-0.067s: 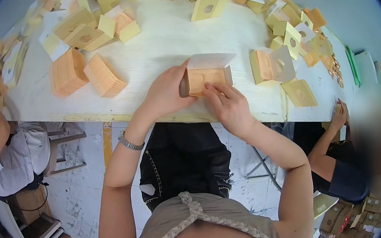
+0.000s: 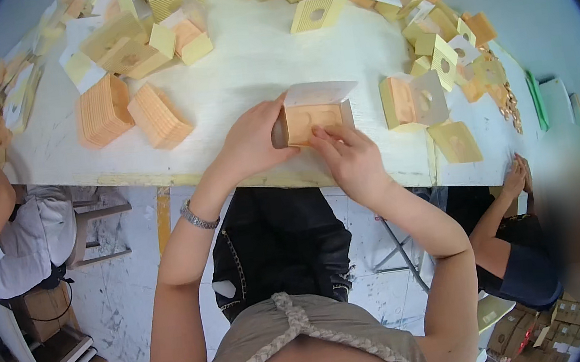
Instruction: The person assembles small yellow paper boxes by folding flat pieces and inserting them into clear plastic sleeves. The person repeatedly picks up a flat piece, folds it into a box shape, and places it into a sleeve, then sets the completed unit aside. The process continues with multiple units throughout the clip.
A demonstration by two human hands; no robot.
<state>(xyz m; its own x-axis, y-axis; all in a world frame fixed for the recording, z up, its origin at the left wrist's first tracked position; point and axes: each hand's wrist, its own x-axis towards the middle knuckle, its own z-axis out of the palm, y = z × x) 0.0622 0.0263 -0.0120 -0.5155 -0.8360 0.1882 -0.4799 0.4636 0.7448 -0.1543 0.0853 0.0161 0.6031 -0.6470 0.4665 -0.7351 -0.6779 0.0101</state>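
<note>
A small carton (image 2: 348,114) with its white-lined lid raised stands near the table's front edge, in front of me. Inside it lies a peach-coloured moulded insert (image 2: 311,115) with shallow hollows. My left hand (image 2: 256,142) is closed round the carton's left side, its fingertips partly hidden behind the box. Over the carton's near side, my right hand (image 2: 350,155) has its fingers bent together at the near edge of the insert. Two stacks of peach inserts, one stack (image 2: 103,110) and a smaller one (image 2: 160,115), stand to the left.
An open carton with an insert (image 2: 400,102) and a flat yellow piece (image 2: 455,142) lie to the right. Many yellow cartons (image 2: 318,12) line the table's (image 2: 246,56) far side. People sit at both ends, a hand (image 2: 515,176) of one at the right edge.
My right hand's fingers have curled in slightly at the insert's near edge. My left hand and the carton have hardly moved.
</note>
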